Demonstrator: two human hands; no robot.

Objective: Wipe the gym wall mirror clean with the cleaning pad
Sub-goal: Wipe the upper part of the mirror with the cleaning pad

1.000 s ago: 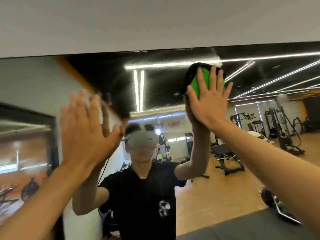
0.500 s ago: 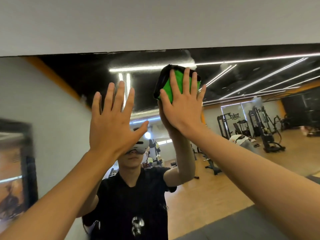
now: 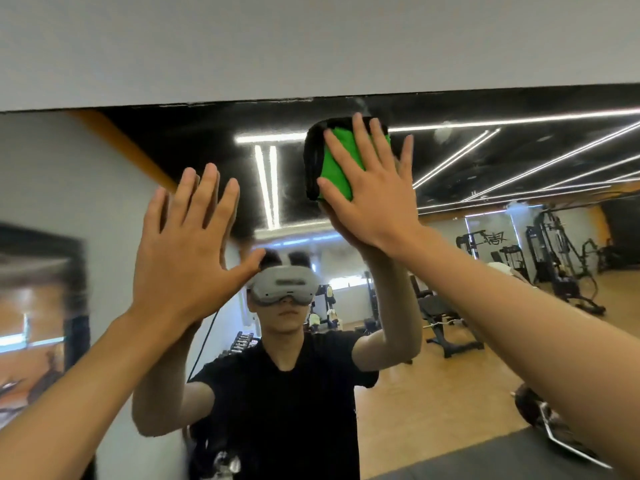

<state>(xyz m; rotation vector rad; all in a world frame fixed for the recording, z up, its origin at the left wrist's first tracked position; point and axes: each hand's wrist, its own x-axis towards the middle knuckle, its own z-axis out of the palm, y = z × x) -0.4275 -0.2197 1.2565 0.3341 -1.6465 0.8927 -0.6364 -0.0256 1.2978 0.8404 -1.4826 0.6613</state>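
The right hand (image 3: 372,199), fingers flat, had slid the green pad (image 3: 337,168) back rightward just under the mirror (image 3: 519,161) top edge; left hand (image 3: 187,244) pressed open beside it. Wiping was midway.

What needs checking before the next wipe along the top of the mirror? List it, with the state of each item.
1. Cleaning pad flat under the right hand: ok, straight fingers press it to the glass.
2. Pad close to the top edge of the mirror: ok, just below it.
3. Left hand out of the pad's path: ok if wiping rightward; it lies open, left of and below the pad.
4. Whether the left hand touches the glass: cannot tell.
5. Glass beside the pad clean: not ok, hazy smears show near the reflected light strips.
6. Pad face against the glass still clean: cannot tell, it is hidden.
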